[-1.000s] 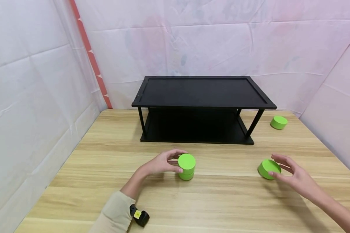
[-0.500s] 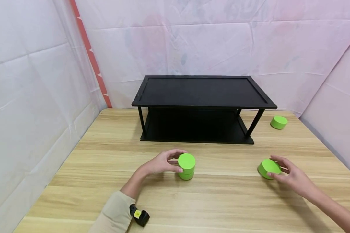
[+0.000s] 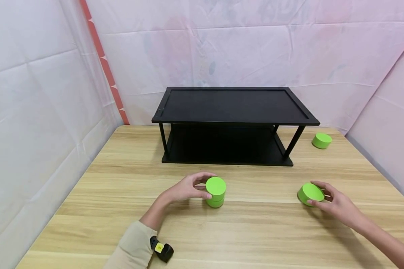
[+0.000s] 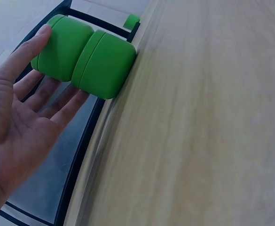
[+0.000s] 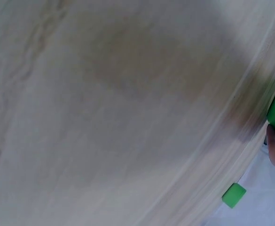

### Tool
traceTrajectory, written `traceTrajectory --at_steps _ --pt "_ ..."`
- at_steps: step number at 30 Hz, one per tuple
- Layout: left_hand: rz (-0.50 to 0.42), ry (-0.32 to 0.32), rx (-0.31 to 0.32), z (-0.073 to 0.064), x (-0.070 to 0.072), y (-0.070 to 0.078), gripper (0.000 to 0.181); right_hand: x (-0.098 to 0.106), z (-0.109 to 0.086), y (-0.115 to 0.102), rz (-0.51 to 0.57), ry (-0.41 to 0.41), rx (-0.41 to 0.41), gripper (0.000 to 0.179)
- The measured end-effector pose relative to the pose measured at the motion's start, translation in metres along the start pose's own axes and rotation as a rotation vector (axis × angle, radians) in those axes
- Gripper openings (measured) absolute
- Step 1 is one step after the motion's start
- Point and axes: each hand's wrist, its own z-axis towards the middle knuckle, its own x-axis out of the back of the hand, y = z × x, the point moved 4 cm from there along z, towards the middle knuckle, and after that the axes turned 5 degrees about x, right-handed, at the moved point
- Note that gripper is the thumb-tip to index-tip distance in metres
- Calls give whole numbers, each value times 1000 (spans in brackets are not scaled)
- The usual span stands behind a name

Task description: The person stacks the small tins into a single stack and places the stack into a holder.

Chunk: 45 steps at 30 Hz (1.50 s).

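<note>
Pinching the upper cylinder (image 3: 216, 186), stacked on a lower cylinder (image 3: 215, 204), the left hand (image 3: 187, 188) sits before a black rack (image 3: 233, 106) in the head view; the right hand (image 3: 338, 203) pinches a lone cylinder (image 3: 308, 194) on the table (image 3: 256, 235). The left wrist view shows the thumb lying along the upper cylinder. In the right wrist view, hand and cylinder are partly cut off.

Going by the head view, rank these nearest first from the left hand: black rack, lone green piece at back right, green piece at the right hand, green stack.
1. Green stack: in the grip of the left hand.
2. Black rack: just ahead.
3. Green piece at the right hand: well to the right.
4. Lone green piece: back right, beside the rack.
</note>
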Motion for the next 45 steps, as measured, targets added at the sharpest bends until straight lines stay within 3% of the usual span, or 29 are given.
traceTrajectory --at_steps 18,45 --pt "-8 -6 -6 -1 0 1 58 -2 0 0 -2 -8 -55 59" --pt "-30 19 24 -2 -1 1 58 -6 9 -16 5 -20 -53 60"
